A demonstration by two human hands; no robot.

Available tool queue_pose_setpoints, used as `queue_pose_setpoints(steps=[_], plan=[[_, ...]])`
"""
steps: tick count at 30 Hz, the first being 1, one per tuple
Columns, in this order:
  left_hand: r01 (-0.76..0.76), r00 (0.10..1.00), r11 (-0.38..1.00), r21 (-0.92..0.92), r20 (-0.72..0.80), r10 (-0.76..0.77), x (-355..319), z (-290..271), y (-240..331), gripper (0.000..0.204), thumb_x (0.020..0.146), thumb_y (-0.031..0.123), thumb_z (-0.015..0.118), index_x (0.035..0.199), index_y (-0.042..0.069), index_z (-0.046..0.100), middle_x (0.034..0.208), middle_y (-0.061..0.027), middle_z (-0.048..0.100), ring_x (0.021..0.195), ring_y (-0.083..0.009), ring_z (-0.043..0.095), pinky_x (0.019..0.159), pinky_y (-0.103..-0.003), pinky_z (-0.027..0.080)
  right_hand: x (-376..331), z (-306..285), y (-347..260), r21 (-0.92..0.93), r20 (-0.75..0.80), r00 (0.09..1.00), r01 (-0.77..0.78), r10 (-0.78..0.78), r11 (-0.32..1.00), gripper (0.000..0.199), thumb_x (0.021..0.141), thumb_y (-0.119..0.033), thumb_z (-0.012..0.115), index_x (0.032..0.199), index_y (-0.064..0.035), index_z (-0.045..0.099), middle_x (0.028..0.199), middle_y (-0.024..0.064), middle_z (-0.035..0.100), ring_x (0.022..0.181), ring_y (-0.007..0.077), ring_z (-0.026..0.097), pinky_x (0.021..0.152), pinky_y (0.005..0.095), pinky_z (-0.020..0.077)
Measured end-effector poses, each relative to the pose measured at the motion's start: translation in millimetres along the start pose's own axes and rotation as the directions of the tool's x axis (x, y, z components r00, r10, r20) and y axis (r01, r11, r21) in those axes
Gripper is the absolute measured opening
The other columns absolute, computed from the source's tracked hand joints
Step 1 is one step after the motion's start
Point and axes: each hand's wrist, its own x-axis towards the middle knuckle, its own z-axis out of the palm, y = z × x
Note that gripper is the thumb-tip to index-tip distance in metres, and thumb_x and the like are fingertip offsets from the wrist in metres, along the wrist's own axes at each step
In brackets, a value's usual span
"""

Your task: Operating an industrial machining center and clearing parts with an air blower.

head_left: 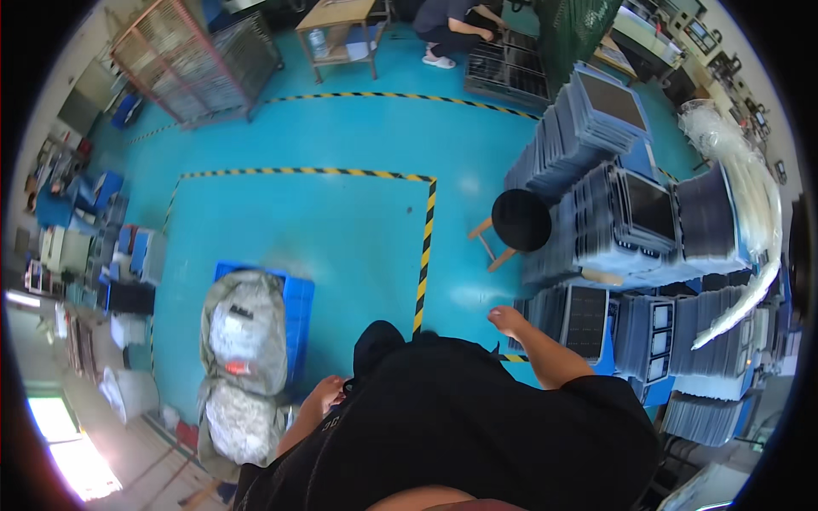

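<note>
My right hand (507,321) hangs out in front of my body on the right, over the blue floor. Its fingers are curled in, and nothing shows in them. Close beside it stands a low stack of dark, flat panels (585,324). Low on the left, my left hand (326,393) is next to my dark clothing. A small dark patch hides its fingertips, so its grip cannot be made out. Left of that hand are two bulging bags with clear plastic inside, the upper bag (247,332) resting against a blue crate (298,319).
A round black stool (521,220) stands before tall stacks of panels (588,217) on the right. Yellow-black tape (426,247) marks the blue floor. Farther off are a wire cage cart (183,64), a wooden table (336,15) and a crouching person (452,30) by black crates (509,68).
</note>
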Motion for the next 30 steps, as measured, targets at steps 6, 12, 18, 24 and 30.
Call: queue_pose_setpoints(steps=[6,12,18,24,30], plan=[[-0.007,0.994,0.997,0.082,-0.105,0.016,133.5,-66.2,203.5,0.015,0.095,0.03,0.06,0.096,0.016,0.057,0.083,0.0001,0.063,0.08,-0.0151,0.062,0.072,-0.035,0.047,135.5,-29.6,-82.8,0.147,0.008,1.0,-0.026,0.025,0.989,0.048,0.09,-0.041,0.063,0.12,-0.0026,0.066,0.112,0.0204,0.069,0.105,0.0349,0.066,0.091,0.0446,0.0511],[-0.154,0.988,0.934,0.323,0.05,0.146,223.0,-86.7,521.6,0.024,0.096,0.033,0.061,0.104,0.012,0.057,0.086,-0.0031,0.065,0.082,-0.014,0.063,0.071,-0.031,0.048,246.2,-80.6,-114.9,0.036,-0.083,0.994,-0.074,0.077,0.997,0.044,0.089,-0.038,0.065,0.117,-0.0047,0.068,0.102,0.0143,0.071,0.095,0.0264,0.068,0.085,0.0372,0.0524],[-0.413,0.849,0.872,0.265,0.457,0.263,267.7,17.3,810.1,0.024,0.097,0.028,0.062,0.109,0.007,0.058,0.095,-0.0045,0.065,0.092,-0.0157,0.064,0.08,-0.032,0.051,358.6,-250.2,-275.5,0.592,-0.221,0.975,0.136,-0.002,0.794,0.033,0.095,-0.02,0.066,0.124,-0.004,0.065,0.11,0.0108,0.072,0.107,0.0203,0.067,0.092,0.0323,0.0521],[-0.376,0.636,0.921,0.108,0.752,0.172,332.1,186.1,1025.8,0.023,0.097,0.024,0.064,0.113,0.008,0.059,0.099,-0.0033,0.065,0.094,-0.0175,0.066,0.083,-0.033,0.053,483.9,-462.4,-360.1,0.763,-0.278,0.906,0.409,-0.317,0.5,0.036,0.097,-0.014,0.065,0.13,-0.0006,0.06,0.11,0.0076,0.069,0.101,0.0132,0.065,0.089,0.0301,0.0527],[-0.171,0.533,0.981,-0.094,0.828,0.172,398.4,302.3,1201.7,0.027,0.097,0.024,0.063,0.122,0.012,0.059,0.098,-0.0031,0.068,0.091,-0.0204,0.068,0.077,-0.035,0.054,609.7,-656.7,-348.5,0.765,-0.347,0.85,0.501,-0.396,0.404,0.028,0.096,-0.016,0.067,0.117,0.0016,0.064,0.101,0.0062,0.069,0.093,0.0122,0.064,0.083,0.0303,0.053]])
